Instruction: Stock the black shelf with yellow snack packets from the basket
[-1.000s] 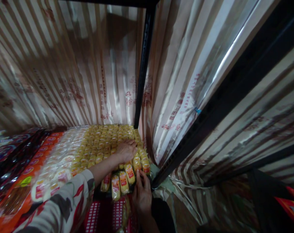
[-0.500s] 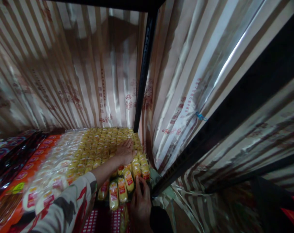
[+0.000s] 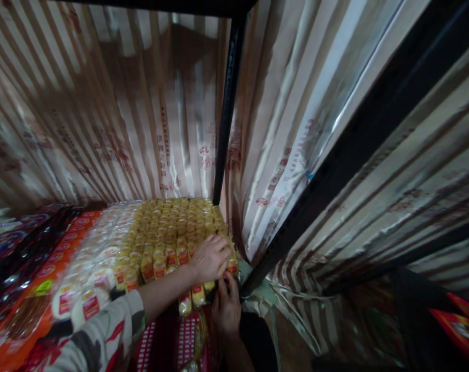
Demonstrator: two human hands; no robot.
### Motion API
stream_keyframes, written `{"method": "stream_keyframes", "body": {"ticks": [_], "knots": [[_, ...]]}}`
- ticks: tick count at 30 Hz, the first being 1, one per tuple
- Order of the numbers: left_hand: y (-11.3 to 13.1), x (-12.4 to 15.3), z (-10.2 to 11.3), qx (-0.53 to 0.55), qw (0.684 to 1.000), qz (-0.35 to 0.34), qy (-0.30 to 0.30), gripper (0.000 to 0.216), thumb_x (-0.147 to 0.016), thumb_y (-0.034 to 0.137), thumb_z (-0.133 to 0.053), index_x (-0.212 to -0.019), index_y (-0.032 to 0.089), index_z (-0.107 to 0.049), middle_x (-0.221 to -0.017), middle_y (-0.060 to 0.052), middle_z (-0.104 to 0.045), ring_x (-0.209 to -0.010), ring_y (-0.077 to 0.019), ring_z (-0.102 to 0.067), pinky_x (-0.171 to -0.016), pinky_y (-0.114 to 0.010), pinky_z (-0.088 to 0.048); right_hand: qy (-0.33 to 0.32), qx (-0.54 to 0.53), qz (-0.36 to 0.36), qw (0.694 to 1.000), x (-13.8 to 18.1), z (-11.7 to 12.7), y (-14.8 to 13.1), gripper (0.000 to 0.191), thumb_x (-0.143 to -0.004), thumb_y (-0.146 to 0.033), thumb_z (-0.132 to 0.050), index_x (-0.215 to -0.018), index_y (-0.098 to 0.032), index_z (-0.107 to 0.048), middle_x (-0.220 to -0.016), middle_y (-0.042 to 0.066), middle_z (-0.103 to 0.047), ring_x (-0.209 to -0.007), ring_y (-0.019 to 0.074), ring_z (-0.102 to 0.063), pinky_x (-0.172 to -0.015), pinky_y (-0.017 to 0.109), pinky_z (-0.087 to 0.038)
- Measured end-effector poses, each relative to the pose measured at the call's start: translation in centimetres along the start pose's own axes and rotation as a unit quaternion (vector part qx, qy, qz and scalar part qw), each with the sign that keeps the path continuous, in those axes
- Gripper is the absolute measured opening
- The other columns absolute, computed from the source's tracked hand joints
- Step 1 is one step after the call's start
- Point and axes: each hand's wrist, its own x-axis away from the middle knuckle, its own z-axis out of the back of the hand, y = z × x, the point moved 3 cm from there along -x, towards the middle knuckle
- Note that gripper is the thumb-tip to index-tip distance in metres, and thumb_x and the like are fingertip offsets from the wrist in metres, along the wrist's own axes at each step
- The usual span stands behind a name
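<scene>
Rows of small yellow snack packets (image 3: pixel 172 227) with red labels fill the right end of a shelf. My left hand (image 3: pixel 210 258), on an arm in a flower-patterned sleeve, lies curled over the packets at the front right corner. My right hand (image 3: pixel 227 305) comes up from below, its fingers pressed together on a yellow packet (image 3: pixel 199 295) at the shelf's front edge, right under the left hand. The two hands almost touch. A few front packets hang over the edge.
Left of the yellow rows lie white round packets (image 3: pixel 98 258), orange packs (image 3: pixel 44 279) and dark packs (image 3: pixel 10 248). A red perforated basket (image 3: pixel 172 341) sits below the shelf. A black upright post (image 3: pixel 224 119) and a slanting black frame bar (image 3: pixel 335 170) stand against shiny striped sheeting (image 3: pixel 122 129).
My left hand has slid from the middle of the yellow rows toward the front right corner. My right hand has closed in under it at the shelf edge.
</scene>
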Motion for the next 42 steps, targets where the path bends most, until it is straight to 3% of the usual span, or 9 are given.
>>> {"method": "stream_keyframes", "body": {"ticks": [4,7,14,17,24,30,34,38,42], "knots": [[2.4,2.5,-1.4,-0.045,0.995,-0.027,-0.088,0.014,-0.086,0.025,-0.047,-0.083,0.017,-0.058,-0.089,-0.006,-0.058,-0.092,-0.0223,-0.048,-0.079,-0.037,-0.04,0.004,-0.018,-0.004,1.0,0.3,-0.1,0.2,0.045,-0.085,-0.011,-0.034,-0.127,-0.02,-0.047,-0.119,0.015,-0.051,-0.113,0.0255,-0.05,-0.087,0.044,-0.051],[2.5,3.6,-2.5,-0.065,0.993,-0.018,-0.102,0.012,-0.085,0.024,-0.05,-0.082,0.016,-0.059,-0.094,-0.006,-0.057,-0.097,-0.0242,-0.045,-0.082,-0.04,-0.039,-0.003,-0.039,-0.013,0.999,0.3,0.2,-0.2,0.048,-0.087,-0.01,-0.033,-0.133,-0.019,-0.041,-0.122,0.015,-0.049,-0.116,0.0249,-0.048,-0.091,0.045,-0.049],[2.4,3.9,-2.8,-0.039,0.996,0.031,-0.075,0.015,-0.084,0.016,-0.046,-0.091,0.015,-0.059,-0.095,-0.006,-0.057,-0.1,-0.0224,-0.045,-0.088,-0.036,-0.04,0.002,-0.065,-0.005,0.998,0.6,0.6,-1.2,0.056,-0.089,-0.01,-0.028,-0.144,-0.017,-0.018,-0.147,0.019,-0.025,-0.135,0.0279,-0.025,-0.101,0.054,-0.037],[2.6,3.8,-2.6,-0.027,0.996,0.039,-0.081,0.015,-0.081,0.016,-0.048,-0.091,0.014,-0.06,-0.094,-0.008,-0.057,-0.102,-0.0234,-0.044,-0.091,-0.036,-0.04,0.004,-0.071,-0.013,0.997,0.6,0.1,-1.0,0.056,-0.09,-0.011,-0.026,-0.144,-0.016,-0.015,-0.149,0.019,-0.019,-0.137,0.0286,-0.019,-0.103,0.057,-0.033],[2.4,4.0,-2.6,0.003,0.996,0.047,-0.071,0.016,-0.075,0.017,-0.056,-0.089,0.013,-0.062,-0.094,-0.008,-0.058,-0.106,-0.0234,-0.043,-0.093,-0.034,-0.041,0.011,-0.108,-0.071,0.992,-0.1,0.3,-1.0,0.044,-0.09,-0.022,-0.031,-0.132,-0.009,-0.037,-0.145,0.021,-0.027,-0.135,0.0298,-0.025,-0.104,0.057,-0.032],[2.1,4.1,-2.6,0.028,0.998,0.039,-0.043,0.016,-0.079,0.015,-0.051,-0.089,0.014,-0.063,-0.096,-0.007,-0.061,-0.108,-0.0218,-0.044,-0.099,-0.035,-0.039,0.003,-0.116,-0.081,0.99,-0.8,0.7,-1.3,0.045,-0.09,-0.023,-0.033,-0.133,-0.01,-0.035,-0.14,0.02,-0.038,-0.131,0.0265,-0.034,-0.103,0.053,-0.034],[1.9,4.0,-1.9,0.058,0.997,0.045,0.0,0.021,-0.082,0.014,-0.044,-0.089,0.015,-0.063,-0.096,-0.007,-0.062,-0.099,-0.0193,-0.05,-0.093,-0.033,-0.044,-0.009,-0.089,-0.073,0.993,-0.9,0.7,-0.9,0.048,-0.09,-0.023,-0.032,-0.135,-0.007,-0.033,-0.135,0.021,-0.043,-0.128,0.0267,-0.038,-0.101,0.052,-0.038],[1.1,2.4,-0.7,0.062,0.993,0.069,0.068,0.026,-0.084,0.015,-0.04,-0.098,0.015,-0.063,-0.102,-0.008,-0.062,-0.101,-0.0194,-0.051,-0.092,-0.034,-0.045,-0.014,-0.068,-0.066,0.995,-0.7,0.6,-0.6,0.048,-0.09,-0.023,-0.032,-0.136,-0.008,-0.032,-0.136,0.02,-0.043,-0.128,0.0268,-0.038,-0.099,0.051,-0.039],[-1.0,-1.0,-0.9,0.015,0.995,0.083,0.045,0.032,-0.087,0.021,-0.04,-0.111,0.013,-0.059,-0.121,-0.009,-0.057,-0.121,-0.0239,-0.042,-0.102,-0.041,-0.036,-0.002,-0.053,-0.054,0.997,-0.5,0.6,-0.7,0.049,-0.091,-0.021,-0.032,-0.138,-0.01,-0.029,-0.138,0.019,-0.04,-0.13,0.0271,-0.035,-0.098,0.051,-0.039]]}}
